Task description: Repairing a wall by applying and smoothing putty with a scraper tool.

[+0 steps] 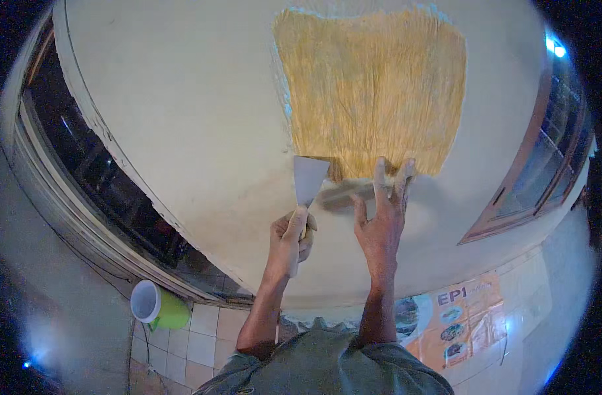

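Observation:
A putty knife (309, 178) with a wide flat grey blade is gripped by its handle in my left hand (291, 237). The blade points up, its edge at the lower left corner of a yellow-brown streaked patch (377, 92) on the pale wall (182, 85). My right hand (383, 220) is empty, fingers apart and reaching up to the patch's lower edge. Whether all its fingertips touch the surface I cannot tell. Shadows of the blade and both hands fall on the wall, and light blue marks edge the patch.
At the left runs a dark window opening (116, 158) with a chipped edge. A brown-framed window (535, 164) stands at the right. Below lie a green bucket (174, 312) with a white inside, floor tiles (203, 320) and an orange printed poster (469, 322).

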`<state>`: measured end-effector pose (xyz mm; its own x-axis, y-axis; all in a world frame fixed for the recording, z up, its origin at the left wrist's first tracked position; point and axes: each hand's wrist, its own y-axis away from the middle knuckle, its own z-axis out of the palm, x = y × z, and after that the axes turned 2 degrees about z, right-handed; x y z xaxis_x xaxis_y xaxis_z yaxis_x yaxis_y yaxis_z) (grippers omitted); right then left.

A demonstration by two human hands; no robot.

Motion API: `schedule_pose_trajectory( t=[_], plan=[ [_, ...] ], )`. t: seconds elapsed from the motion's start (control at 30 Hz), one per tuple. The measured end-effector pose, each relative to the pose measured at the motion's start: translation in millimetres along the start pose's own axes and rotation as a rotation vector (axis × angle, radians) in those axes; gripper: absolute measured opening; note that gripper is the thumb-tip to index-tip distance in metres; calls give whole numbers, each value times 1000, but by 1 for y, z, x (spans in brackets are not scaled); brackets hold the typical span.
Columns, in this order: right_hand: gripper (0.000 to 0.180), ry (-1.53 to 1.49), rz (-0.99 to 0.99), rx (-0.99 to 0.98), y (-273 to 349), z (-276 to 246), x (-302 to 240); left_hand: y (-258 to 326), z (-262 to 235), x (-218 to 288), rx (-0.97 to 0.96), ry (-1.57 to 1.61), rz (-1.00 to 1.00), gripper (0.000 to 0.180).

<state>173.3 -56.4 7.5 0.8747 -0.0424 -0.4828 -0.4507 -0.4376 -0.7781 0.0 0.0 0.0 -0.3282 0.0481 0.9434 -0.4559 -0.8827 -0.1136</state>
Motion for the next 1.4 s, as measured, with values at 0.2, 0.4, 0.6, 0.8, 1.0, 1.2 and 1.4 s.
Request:
schedule_pose_trajectory(
  t=[0.2, 0.4, 0.6, 0.8, 1.0, 1.2, 1.4],
  plan=[
    [83, -2, 17, 41, 1, 11, -6, 4, -18, -5, -3, -65, -49, 44],
    [83, 1, 27, 10, 2, 12, -8, -7, -8, 22, -24, -47, -14, 45],
    [87, 15, 22, 31, 1, 12, -9, 4, -15, -3, 3, -38, -58, 46],
    [82, -17, 47, -5, 2, 9, -10, -2, -8, 20, -16, -66, -11, 46],
    [82, 2, 16, 20, 2, 10, -7, 8, -12, -7, 19, -41, -52, 47],
    [81, 4, 14, 15, 2, 11, -9, 1, -5, 13, 51, -27, -66, 46],
    [81, -10, 15, 12, 1, 10, -7, 6, -9, 0, 22, 17, -76, 46]
  ],
)
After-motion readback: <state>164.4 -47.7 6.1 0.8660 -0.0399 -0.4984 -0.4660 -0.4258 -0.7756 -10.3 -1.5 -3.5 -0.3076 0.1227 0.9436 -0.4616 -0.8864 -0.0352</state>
